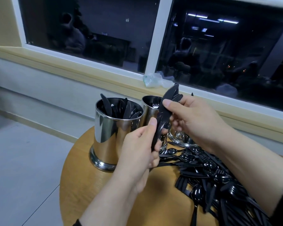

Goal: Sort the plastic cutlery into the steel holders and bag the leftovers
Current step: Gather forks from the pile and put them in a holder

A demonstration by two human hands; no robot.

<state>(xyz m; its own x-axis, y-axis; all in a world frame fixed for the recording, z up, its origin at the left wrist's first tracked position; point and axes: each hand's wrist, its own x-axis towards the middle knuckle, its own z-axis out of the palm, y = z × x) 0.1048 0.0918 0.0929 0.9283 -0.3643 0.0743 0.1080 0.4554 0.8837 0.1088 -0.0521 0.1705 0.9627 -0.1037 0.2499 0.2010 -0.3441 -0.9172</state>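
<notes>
Two hands on one small bundle of black plastic knives (167,103) right now. The left hand (137,154) pinches the handle ends low down and the right hand (191,118) has thumb and fingers curled round the blades higher up, so both are grasping the same bunch. It sits upright, just above and between the shiny steel holder with knives in it (114,132) and the second steel holder showing fork tines (151,105) behind it.

What could go sideways, I reckon: the bundle is closer to the fork holder's mouth than the knife one, so a lazy drop could land them in the wrong pot. The knife holder also looks pretty full, so jamming more in might catch on blades already sticking up and spill a few. And a knock from a wrist could tip a holder, since they stand near the edge of the round wooden table (82,176).

The big heap of loose black cutlery (207,176) lies under the right forearm. A crumpled clear plastic bag (153,79) sits on the window sill, well apart from both hands.
</notes>
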